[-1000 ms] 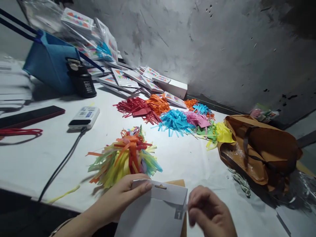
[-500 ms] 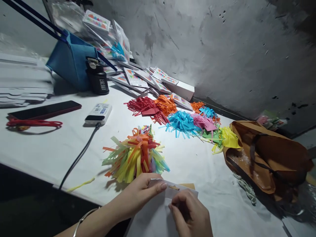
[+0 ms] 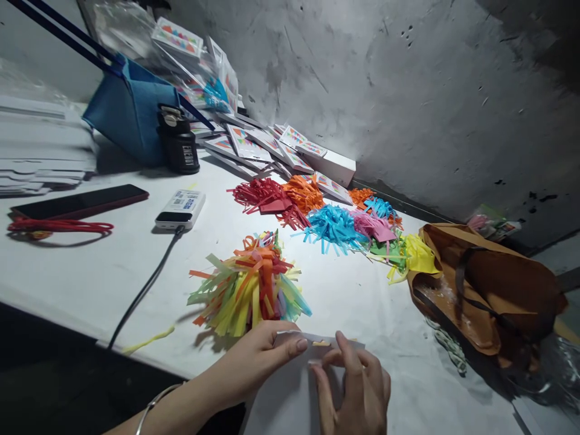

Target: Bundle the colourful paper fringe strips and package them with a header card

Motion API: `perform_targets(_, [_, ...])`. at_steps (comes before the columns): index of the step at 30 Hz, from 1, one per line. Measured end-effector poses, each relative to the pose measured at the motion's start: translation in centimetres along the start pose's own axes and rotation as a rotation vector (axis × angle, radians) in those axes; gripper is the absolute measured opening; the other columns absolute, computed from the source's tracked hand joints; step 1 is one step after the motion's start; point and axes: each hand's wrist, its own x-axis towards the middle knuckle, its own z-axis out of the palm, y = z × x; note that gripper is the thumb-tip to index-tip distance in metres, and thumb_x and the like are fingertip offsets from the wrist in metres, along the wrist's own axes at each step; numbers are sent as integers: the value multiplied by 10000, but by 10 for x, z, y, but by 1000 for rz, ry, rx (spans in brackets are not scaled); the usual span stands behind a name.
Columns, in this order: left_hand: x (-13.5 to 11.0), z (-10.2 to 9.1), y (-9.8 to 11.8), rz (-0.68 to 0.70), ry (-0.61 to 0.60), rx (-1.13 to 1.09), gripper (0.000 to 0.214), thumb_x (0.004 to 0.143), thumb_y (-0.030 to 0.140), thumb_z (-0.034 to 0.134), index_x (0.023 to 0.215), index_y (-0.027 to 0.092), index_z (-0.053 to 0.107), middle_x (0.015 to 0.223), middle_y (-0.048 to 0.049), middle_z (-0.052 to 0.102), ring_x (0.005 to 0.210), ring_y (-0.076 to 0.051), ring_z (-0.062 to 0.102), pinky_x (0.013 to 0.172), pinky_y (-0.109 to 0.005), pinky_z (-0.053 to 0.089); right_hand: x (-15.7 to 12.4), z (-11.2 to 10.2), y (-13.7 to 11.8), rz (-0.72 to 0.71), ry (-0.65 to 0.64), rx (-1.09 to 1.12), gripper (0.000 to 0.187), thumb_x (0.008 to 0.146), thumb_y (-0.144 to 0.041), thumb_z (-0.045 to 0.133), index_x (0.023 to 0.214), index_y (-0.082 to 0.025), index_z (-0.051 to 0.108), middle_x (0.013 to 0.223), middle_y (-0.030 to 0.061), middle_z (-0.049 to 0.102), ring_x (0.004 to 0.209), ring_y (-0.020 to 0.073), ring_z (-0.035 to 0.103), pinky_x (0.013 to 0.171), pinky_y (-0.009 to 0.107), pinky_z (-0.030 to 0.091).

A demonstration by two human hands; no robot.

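A white flat paper box (image 3: 283, 402) with a slot-shaped hanging hole near its top edge is before me at the bottom of the view. My left hand (image 3: 272, 356) grips its upper left corner, thumb in front and fingers behind. My right hand (image 3: 356, 383) is on the upper right part of the box. Its thumb presses at a small white edge below the hole and its index finger reaches up over the top edge. Just beyond the left hand lies a bundle of multicoloured paper tassels (image 3: 247, 284).
Behind are red tassels (image 3: 267, 196), blue tassels (image 3: 335, 226) and printed flat boxes (image 3: 249, 145). On the left are a power bank (image 3: 181, 208) with a cable, a phone (image 3: 81, 202), a black bottle (image 3: 179, 145) and a blue bag (image 3: 131, 115). A brown bag (image 3: 489, 296) stands right.
My right hand's fingers have uncurled, and the index finger now extends up past the box's top edge. The left hand keeps its hold; the box has shifted slightly.
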Motion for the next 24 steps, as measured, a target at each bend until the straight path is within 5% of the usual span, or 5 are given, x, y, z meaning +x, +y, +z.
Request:
perform_targets(4, [-2, 2, -3, -21, 42, 18, 538, 834, 686, 623, 880, 158, 712, 815, -20, 645, 804, -219, 563, 678, -252, 427, 2, 2, 10, 140, -37, 57, 604, 943, -592, 576, 1423, -246, 452, 1409, 208, 499, 1235, 395, 522, 937, 547, 449])
perform_targets(9, [-1, 5, -7, 15, 65, 138, 559, 841, 709, 579, 808, 161, 682, 756, -4, 597, 787, -215, 542, 682, -258, 414, 4, 4, 29, 199, -283, 333, 314, 904, -550, 676, 1124, -330, 633, 965, 16, 687, 903, 264, 627, 786, 389, 512])
perform_targets(12, [0, 5, -6, 23, 35, 156, 563, 852, 709, 555, 777, 161, 659, 728, 3, 572, 750, -204, 533, 661, -261, 410, 7, 3, 36, 202, -406, 477, 156, 935, -368, 685, 1085, -342, 651, 938, -25, 685, 900, 209, 632, 741, 298, 526])
perform_targets(19, [0, 7, -4, 18, 81, 206, 557, 838, 718, 561, 754, 173, 642, 721, 6, 557, 765, -211, 530, 686, -271, 425, 5, 2, 35, 204, -305, 362, 189, 935, -486, 666, 1018, -317, 670, 877, -15, 673, 819, 218, 614, 741, 338, 474])
perform_targets(24, [1, 9, -7, 2, 88, 108, 554, 815, 722, 598, 775, 172, 653, 745, 2, 584, 781, -212, 535, 680, -260, 424, -2, 7, 42, 252, -265, 507, 387, 902, -369, 701, 1276, -316, 617, 1190, 44, 633, 1091, 214, 634, 900, 309, 552])
